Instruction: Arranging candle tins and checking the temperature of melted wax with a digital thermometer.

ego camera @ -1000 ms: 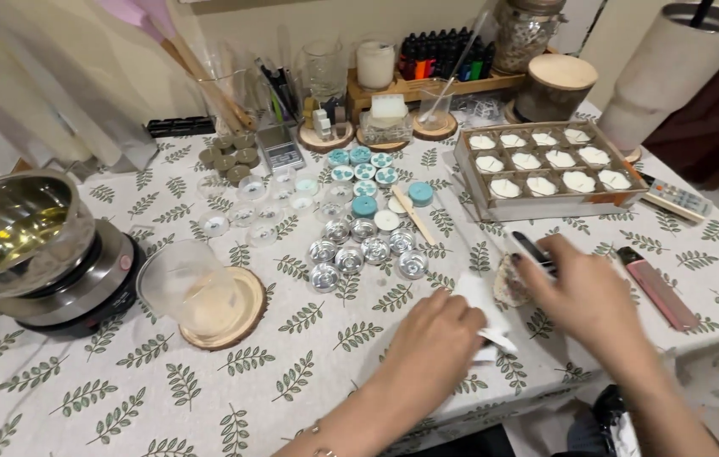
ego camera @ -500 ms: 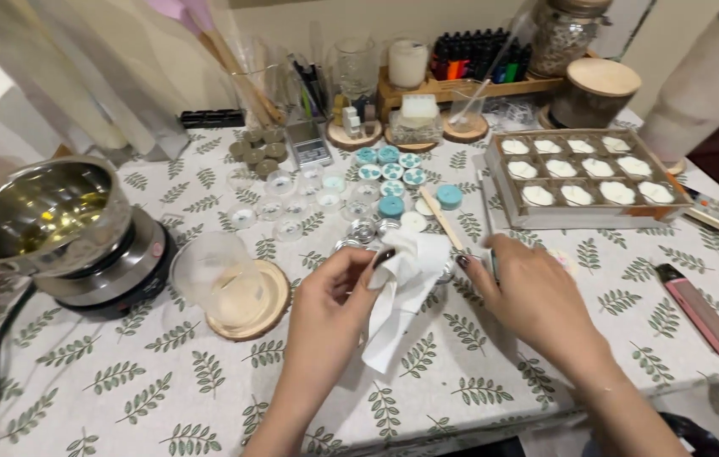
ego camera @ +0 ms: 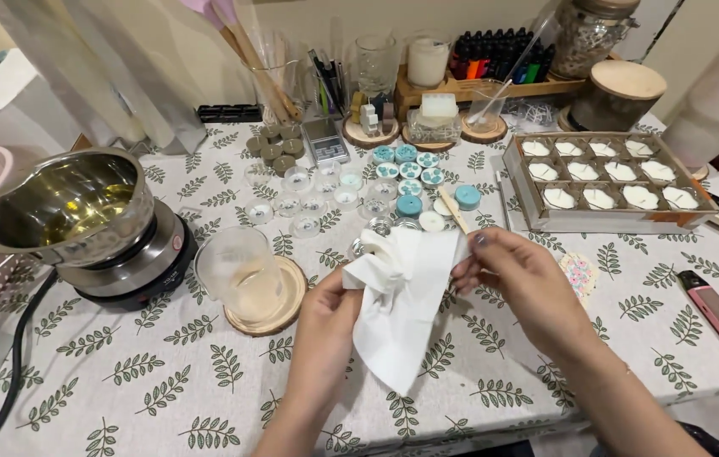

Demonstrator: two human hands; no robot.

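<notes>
head view: we hold a white tissue (ego camera: 402, 313) above the counter (ego camera: 165, 381), left hand (ego camera: 330, 317) clamped on its bunched top, right hand (ego camera: 516, 275) pinching the other edge. many small clear cups (ego camera: 308, 203) sit nearby, looks barely underway.

This is a home candle-making corner. A worktop (ego camera: 165, 381) under a leaf-print cloth carries a steel melting pot (ego camera: 67, 207) on a small electric hotplate (ego camera: 143, 267), a tray of poured tealights (ego camera: 605, 179), empty tealight cups (ego camera: 313, 199), small dropper bottles (ego camera: 499, 59) on a wooden rack, and a pocket scale (ego camera: 325, 140). Curtains (ego camera: 97, 68) hang behind.
</notes>
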